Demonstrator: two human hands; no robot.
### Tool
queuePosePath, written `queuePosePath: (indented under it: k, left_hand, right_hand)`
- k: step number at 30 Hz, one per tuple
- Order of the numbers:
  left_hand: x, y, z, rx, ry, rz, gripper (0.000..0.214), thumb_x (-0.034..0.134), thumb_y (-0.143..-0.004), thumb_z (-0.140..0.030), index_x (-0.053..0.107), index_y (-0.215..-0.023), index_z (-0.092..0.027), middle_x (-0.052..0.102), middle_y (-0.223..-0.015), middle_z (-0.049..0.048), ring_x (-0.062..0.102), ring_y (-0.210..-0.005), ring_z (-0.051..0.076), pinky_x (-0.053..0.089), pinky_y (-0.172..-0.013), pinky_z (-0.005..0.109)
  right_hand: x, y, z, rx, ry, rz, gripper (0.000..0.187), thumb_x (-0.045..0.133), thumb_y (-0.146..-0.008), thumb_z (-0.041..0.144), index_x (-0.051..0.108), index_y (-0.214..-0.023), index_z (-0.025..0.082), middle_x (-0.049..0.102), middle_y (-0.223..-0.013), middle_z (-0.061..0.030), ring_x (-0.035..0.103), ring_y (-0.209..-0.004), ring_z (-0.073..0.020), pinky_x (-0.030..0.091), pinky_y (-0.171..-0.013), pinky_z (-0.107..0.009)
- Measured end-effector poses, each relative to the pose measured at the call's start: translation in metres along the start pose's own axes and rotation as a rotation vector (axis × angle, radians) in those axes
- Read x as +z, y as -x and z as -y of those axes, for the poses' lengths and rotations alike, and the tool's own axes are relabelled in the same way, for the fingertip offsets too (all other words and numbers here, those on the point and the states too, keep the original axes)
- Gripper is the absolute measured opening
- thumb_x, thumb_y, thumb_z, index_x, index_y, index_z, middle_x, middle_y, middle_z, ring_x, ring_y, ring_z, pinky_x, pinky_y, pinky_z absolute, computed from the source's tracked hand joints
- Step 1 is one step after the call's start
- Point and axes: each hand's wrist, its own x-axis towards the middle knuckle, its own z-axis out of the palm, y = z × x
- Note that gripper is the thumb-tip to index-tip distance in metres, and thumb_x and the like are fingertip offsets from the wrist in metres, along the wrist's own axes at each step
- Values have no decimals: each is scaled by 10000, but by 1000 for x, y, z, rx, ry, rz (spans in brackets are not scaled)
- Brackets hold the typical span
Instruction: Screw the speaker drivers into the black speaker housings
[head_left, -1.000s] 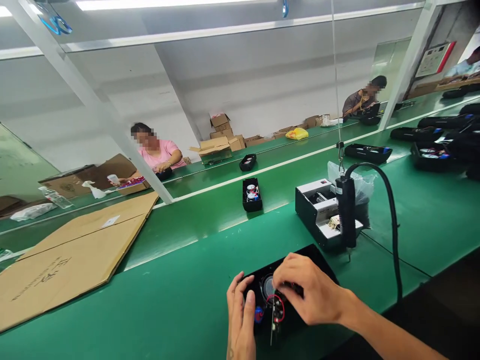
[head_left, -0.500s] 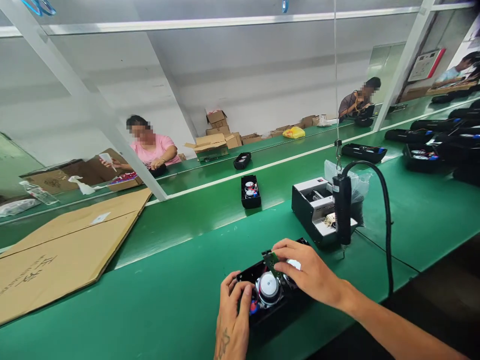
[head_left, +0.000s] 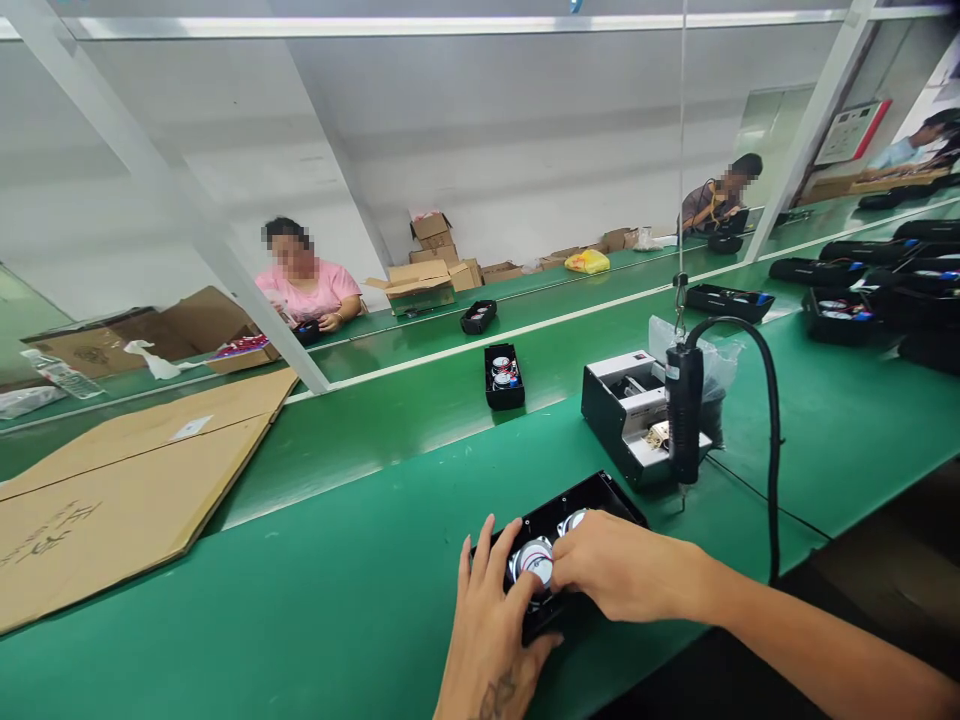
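Observation:
A black speaker housing (head_left: 604, 494) lies open side up and slantwise on the green bench. Inside it, a round speaker driver (head_left: 534, 561) with a silver back shows between my hands; a second one is partly covered. My left hand (head_left: 491, 605) grips the housing's left end, fingers over the far rim and thumb by the near side. With its fingers bunched together, my right hand (head_left: 626, 568) reaches down into the housing beside the driver. Those fingertips, and whatever they hold, are hidden.
A black electric screwdriver (head_left: 684, 415) hangs on a cable in front of a screw feeder box (head_left: 615, 420). Flat cardboard (head_left: 135, 500) lies at left. Another open housing (head_left: 504, 377) sits beyond, and several more (head_left: 840, 310) are at right. Co-workers sit across the line.
My right hand has lowered a small green circuit board into the housing, where the board is now out of sight. My left hand has shifted right along the housing, which has turned slightly.

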Motion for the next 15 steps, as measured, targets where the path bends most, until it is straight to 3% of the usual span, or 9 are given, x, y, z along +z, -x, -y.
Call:
queuePosePath:
  k: [4,10,13,15]
  left_hand:
    - [3,-5,7,8,4,51,485,910,-566,-151,791,-1002,-325,630,-1524,89,419,-1525,488,313,-1213,796]
    - [-9,-13,6,8,81,259,354,824,-708,-198,825,-991,-410,746,-1354,17,385,-1539,490,245,-1208,836]
    - [-23,-31,3,-92,151,325,270,863,-677,-222,835,-879,-399,782,-1250,3,429,-1506,462,270,-1233,763]
    - [-35,-50,7,-147,251,375,157,892,-667,-274,820,-781,-355,776,-1228,-1,524,-1421,410,354,-1226,642]
  right_hand:
    - [-3,2,-5,17,-215,-71,334,563,-913,56,809,-996,266,828,-955,2,753,-879,-187,505,-796,-278]
    - [2,13,8,129,-145,-117,307,696,-732,93,801,-961,270,802,-878,-11,735,-816,-228,485,-735,-314]
    - [2,7,9,170,-131,-97,346,721,-715,94,799,-1004,268,795,-896,-23,742,-857,-241,472,-725,-313]
    - [-4,-4,4,171,-104,-71,363,733,-732,111,789,-1060,257,797,-960,-41,746,-928,-258,474,-747,-318]
